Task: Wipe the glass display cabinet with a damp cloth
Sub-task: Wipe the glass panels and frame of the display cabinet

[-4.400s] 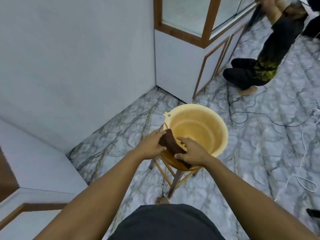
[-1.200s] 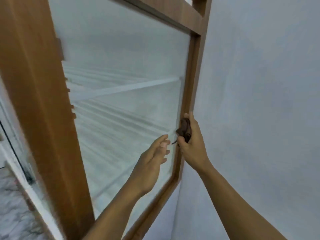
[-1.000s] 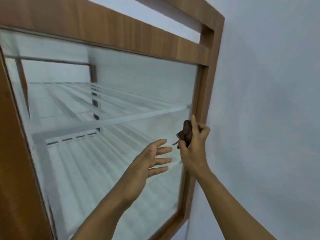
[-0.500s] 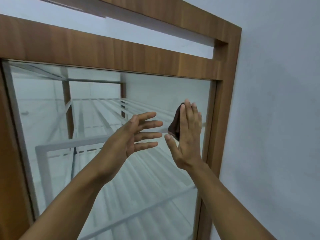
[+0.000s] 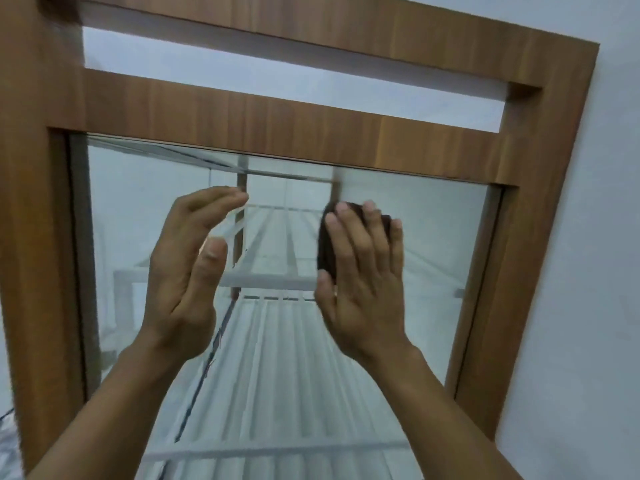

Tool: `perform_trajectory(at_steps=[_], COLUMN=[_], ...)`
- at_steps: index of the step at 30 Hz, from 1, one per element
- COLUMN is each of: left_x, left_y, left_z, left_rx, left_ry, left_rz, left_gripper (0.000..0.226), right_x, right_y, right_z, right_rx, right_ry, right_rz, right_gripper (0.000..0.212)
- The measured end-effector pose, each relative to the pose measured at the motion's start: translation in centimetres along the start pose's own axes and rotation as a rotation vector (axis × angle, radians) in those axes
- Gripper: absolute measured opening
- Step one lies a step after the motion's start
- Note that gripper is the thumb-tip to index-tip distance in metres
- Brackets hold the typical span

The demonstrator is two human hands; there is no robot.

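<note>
The display cabinet fills the view: a wooden frame (image 5: pixel 263 116) around a large glass pane (image 5: pixel 433 244), with white shelves visible behind it. My right hand (image 5: pixel 363 282) lies flat against the upper middle of the glass, pressing a dark brown cloth (image 5: pixel 325 244) onto it; only the cloth's left and top edges show past my fingers. My left hand (image 5: pixel 187 271) is raised beside it, to the left, fingers slightly curled and apart, holding nothing. I cannot tell whether it touches the glass.
A pale grey wall (image 5: pixel 595 271) runs along the cabinet's right side. A narrow open slot (image 5: pixel 277 53) sits in the frame above the pane. A bit of marbled floor (image 5: pixel 7 445) shows at the lower left.
My right hand has gone from gripping the bunched cloth at the frame's right edge to pressing it flat on the glass, moving up and left. My left hand rose alongside. My view tilted up.
</note>
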State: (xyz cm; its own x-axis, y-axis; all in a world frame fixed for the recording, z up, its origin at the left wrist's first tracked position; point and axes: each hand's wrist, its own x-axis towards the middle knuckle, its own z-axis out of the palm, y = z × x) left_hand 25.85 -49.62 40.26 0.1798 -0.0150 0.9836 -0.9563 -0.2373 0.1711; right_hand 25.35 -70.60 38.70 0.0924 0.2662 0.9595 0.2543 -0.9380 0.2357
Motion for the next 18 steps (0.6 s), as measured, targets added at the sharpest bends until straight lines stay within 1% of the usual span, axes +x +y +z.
perform_trajectory(at_steps=[2,3,4,5,6,7,9,10,11,12,15,16,17,18], left_x=[0.1,0.1,0.2,0.1,0.0,-0.1,-0.1,-0.1,-0.1,-0.1,0.0,0.1,0.2,0.4], left_y=[-0.1,-0.1,-0.1,-0.3,-0.5,-0.7,-1.2,-1.4,-1.7,-1.9,-2.5,-2.6,-2.7,-2.8], left_z=[-0.6,-0.7,-0.6,-0.4,-0.2,0.0,0.1,0.0,-0.1,-0.4,-1.2,-1.4,-1.6,-1.6], left_rx=[0.114,0.161,0.196,0.227,0.262,0.306,0.412,0.461,0.502,0.534,0.605,0.628,0.652,0.678], left_ry=[-0.015,-0.035,-0.059,-0.081,-0.095,-0.105,-0.121,-0.132,-0.146,-0.16,-0.198,-0.207,-0.213,-0.21], left_rz=[0.003,0.006,0.006,0.003,0.001,0.002,0.035,0.066,0.099,0.128,0.208,0.23,0.245,0.251], left_gripper=[0.04,0.041,0.042,0.042,0.043,0.044,0.044,0.045,0.045,0.045,0.046,0.046,0.046,0.047], right_x=[-0.6,-0.3,0.4,1.1,1.6,2.0,1.6,1.1,0.6,0.0,-0.3,0.2,1.0,1.9], right_y=[2.5,3.2,3.2,2.6,1.6,0.6,-0.4,-0.3,0.1,0.8,2.2,2.0,1.3,0.1], right_z=[-1.0,-1.3,-1.3,-1.1,-0.9,-0.5,0.0,0.0,-0.1,-0.3,-0.9,-0.8,-0.5,-0.1], right_rx=[-0.04,-0.043,-0.043,-0.043,-0.04,-0.034,-0.03,-0.033,-0.035,-0.034,-0.018,-0.022,-0.027,-0.026], right_ry=[0.07,0.103,0.124,0.124,0.103,0.065,-0.031,-0.061,-0.06,-0.031,0.155,0.205,0.227,0.215], right_rz=[0.212,0.287,0.334,0.339,0.295,0.205,-0.025,-0.095,-0.099,-0.032,0.376,0.468,0.495,0.44], right_gripper=[0.064,0.065,0.066,0.067,0.067,0.068,0.07,0.071,0.07,0.07,0.069,0.069,0.069,0.07])
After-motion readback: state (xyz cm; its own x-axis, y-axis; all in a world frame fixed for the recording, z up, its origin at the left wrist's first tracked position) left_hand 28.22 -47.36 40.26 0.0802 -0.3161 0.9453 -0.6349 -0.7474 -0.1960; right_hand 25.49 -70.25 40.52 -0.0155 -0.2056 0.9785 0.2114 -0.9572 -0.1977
